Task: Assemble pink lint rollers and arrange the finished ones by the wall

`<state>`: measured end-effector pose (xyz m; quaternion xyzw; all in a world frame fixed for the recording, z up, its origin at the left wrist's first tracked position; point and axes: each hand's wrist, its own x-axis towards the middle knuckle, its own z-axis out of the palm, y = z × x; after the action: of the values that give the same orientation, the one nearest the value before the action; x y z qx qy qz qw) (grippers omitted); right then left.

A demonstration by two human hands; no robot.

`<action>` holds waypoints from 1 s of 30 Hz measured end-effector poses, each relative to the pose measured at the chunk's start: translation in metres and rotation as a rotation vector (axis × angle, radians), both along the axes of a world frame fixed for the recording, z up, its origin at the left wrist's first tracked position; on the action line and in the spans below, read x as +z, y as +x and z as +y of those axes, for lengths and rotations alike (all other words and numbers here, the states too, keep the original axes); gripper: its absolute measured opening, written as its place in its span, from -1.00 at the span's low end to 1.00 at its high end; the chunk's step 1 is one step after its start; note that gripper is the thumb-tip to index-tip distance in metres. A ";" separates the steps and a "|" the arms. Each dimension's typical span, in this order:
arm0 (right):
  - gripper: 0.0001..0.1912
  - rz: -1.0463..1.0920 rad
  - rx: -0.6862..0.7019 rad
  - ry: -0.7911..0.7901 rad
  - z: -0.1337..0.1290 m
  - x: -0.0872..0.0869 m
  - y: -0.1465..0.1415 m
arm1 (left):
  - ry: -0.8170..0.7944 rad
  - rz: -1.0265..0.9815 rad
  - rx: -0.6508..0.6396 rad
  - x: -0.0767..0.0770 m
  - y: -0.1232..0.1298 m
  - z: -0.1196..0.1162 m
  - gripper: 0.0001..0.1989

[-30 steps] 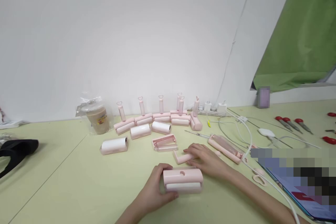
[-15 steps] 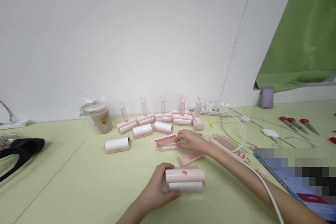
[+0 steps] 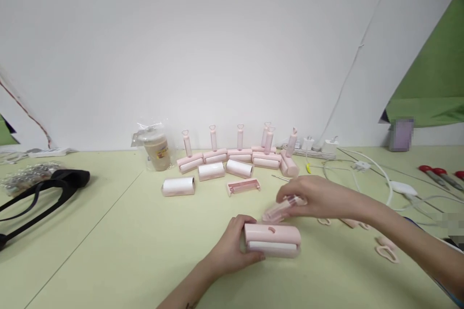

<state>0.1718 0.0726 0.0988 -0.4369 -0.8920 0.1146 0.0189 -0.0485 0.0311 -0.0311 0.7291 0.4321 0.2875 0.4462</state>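
My left hand (image 3: 235, 246) is closed around the left end of a pink lint roller (image 3: 272, 232), lying sideways with its white roll showing below the pink cover. Just above and behind it, my right hand (image 3: 308, 198) is closed on a blurred, partly see-through pink plastic part (image 3: 279, 210), whose exact kind I cannot tell. Farther back lies an open pink case half (image 3: 243, 187). White-rolled pieces (image 3: 178, 186) sit to its left and behind it. Along the back stand several assembled pink lint rollers (image 3: 239, 155) with upright handles topped by heart-shaped loops.
A bagged drink cup (image 3: 157, 152) stands at the back left, and a black strap-like object (image 3: 68, 183) lies at far left. White cables (image 3: 389, 193) and plugs run along the right. Loose pink heart-shaped loops (image 3: 387, 254) and red-capped tools (image 3: 440, 174) lie there too.
My right hand has come back from the open case half toward the lint roller and now holds a pink part. My left hand still grips the lint roller. The view has turned left.
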 end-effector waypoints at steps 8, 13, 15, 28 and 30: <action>-0.87 -0.113 0.091 0.078 -0.023 0.008 -0.009 | -0.017 0.002 -0.001 0.001 -0.001 0.000 -0.43; -0.89 -0.139 0.167 0.070 -0.021 0.012 -0.018 | -0.021 0.001 -0.006 0.000 0.000 0.001 -0.45; -0.88 -0.173 0.139 0.067 -0.022 0.014 -0.025 | -0.009 -0.012 -0.006 -0.002 0.000 0.002 -0.46; -0.75 -0.435 0.125 0.058 -0.030 0.016 -0.065 | -0.054 0.003 -0.007 0.003 -0.001 0.001 -0.50; -0.89 -0.392 0.126 0.088 -0.034 0.017 -0.059 | -0.055 0.005 -0.022 0.005 -0.002 0.001 -0.50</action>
<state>0.1131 0.0389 0.1162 -0.3931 -0.9082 -0.0108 -0.1432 -0.0509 0.0318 -0.0261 0.7218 0.4330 0.2688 0.4682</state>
